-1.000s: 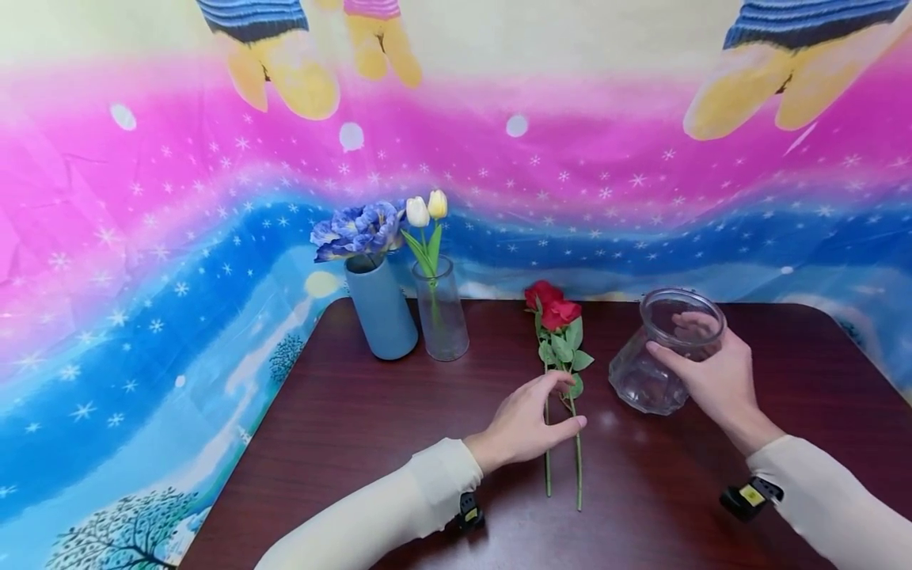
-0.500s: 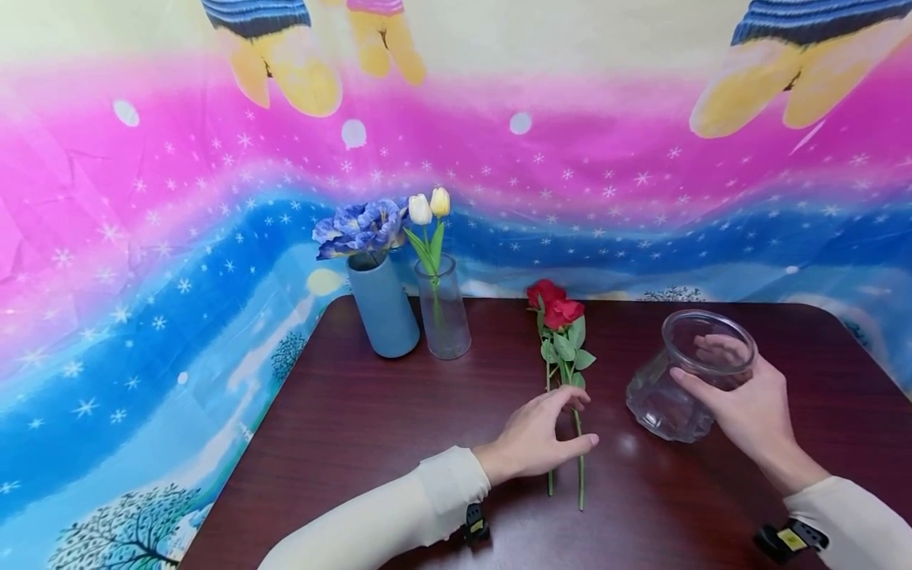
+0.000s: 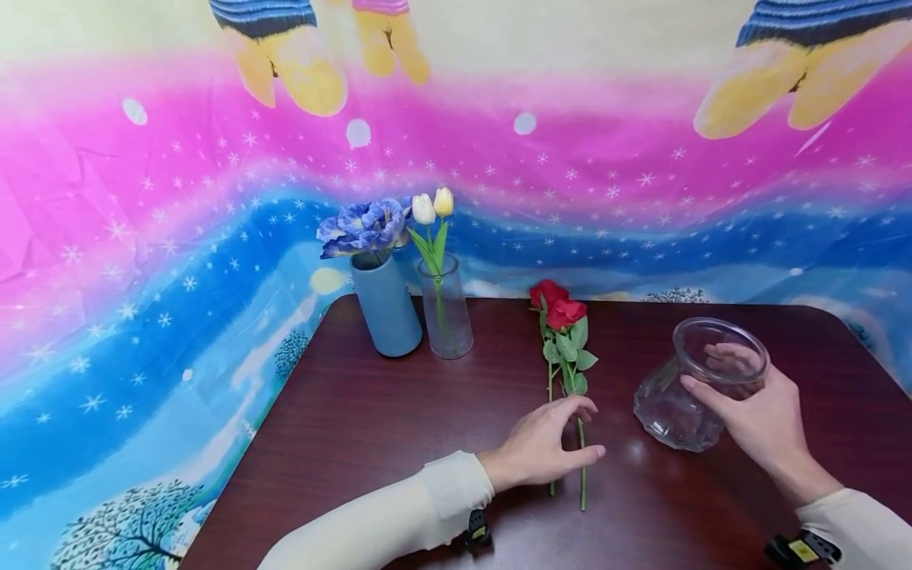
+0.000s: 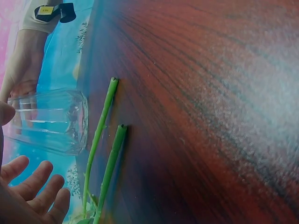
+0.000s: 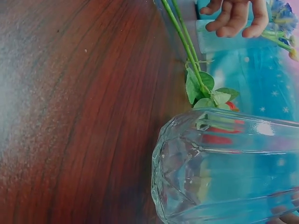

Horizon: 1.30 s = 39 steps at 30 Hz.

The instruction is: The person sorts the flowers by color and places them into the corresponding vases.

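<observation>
Head view: right fingers (image 3: 707,394) grip glass vase (image 3: 673,412); left fingers (image 3: 580,404), loose, hover above stems (image 3: 583,484)

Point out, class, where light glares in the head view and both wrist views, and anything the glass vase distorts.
Head view: a small pale reflection on the table, left of the glass vase; left wrist view: broad whitish glare washing over the table's right side; right wrist view: a pale patch at the left edge, a bright highlight on the vase, and red roses looking broken up through it.
</observation>
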Available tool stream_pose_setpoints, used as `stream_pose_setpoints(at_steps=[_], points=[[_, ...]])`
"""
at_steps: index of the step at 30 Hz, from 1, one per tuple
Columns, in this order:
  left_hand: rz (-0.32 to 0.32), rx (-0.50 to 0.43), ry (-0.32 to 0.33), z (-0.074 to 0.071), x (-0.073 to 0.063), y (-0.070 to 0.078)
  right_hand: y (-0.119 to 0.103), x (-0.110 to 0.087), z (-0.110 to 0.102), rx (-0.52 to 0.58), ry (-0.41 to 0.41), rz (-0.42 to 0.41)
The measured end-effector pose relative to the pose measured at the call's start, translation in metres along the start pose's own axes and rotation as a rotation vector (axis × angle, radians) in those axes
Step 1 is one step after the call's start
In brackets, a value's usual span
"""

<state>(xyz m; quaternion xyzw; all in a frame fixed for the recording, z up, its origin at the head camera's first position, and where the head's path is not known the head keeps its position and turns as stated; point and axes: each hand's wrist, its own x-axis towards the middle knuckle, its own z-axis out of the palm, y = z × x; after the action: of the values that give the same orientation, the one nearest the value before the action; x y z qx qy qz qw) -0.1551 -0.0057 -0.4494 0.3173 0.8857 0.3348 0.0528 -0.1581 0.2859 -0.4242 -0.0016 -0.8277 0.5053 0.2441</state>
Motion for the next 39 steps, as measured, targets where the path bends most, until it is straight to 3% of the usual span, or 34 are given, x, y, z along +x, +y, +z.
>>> stream_pose_setpoints(at_steps=[6, 13, 17, 22, 25, 28, 33, 39], points=[[0.006, -0.006, -0.003, 0.001, 0.000, 0.001, 0.003, -0.001, -0.001, -0.023, -0.015, -0.034], [0.006, -0.020, -0.003, 0.001, -0.001, 0.004, 0.006, -0.005, -0.005, -0.044, -0.055, -0.133], [0.017, -0.020, 0.013, 0.000, -0.001, 0.009, 0.011, -0.006, -0.012, 0.033, -0.059, -0.243], [0.038, -0.021, 0.026, -0.002, -0.001, 0.014, 0.015, 0.000, -0.020, 0.154, 0.003, -0.353], [0.046, -0.039, 0.041, -0.003, 0.000, 0.015, 0.009, 0.009, -0.026, 0.129, 0.011, -0.322], [0.053, -0.063, 0.055, -0.004, 0.001, 0.016, 0.001, 0.017, -0.033, 0.065, 0.001, -0.231], [0.060, -0.102, 0.054, -0.008, 0.003, 0.018, -0.010, 0.032, -0.045, -0.025, -0.076, -0.095], [0.055, -0.114, 0.049, -0.009, 0.004, 0.017, -0.017, 0.045, -0.055, -0.174, -0.162, -0.077]])
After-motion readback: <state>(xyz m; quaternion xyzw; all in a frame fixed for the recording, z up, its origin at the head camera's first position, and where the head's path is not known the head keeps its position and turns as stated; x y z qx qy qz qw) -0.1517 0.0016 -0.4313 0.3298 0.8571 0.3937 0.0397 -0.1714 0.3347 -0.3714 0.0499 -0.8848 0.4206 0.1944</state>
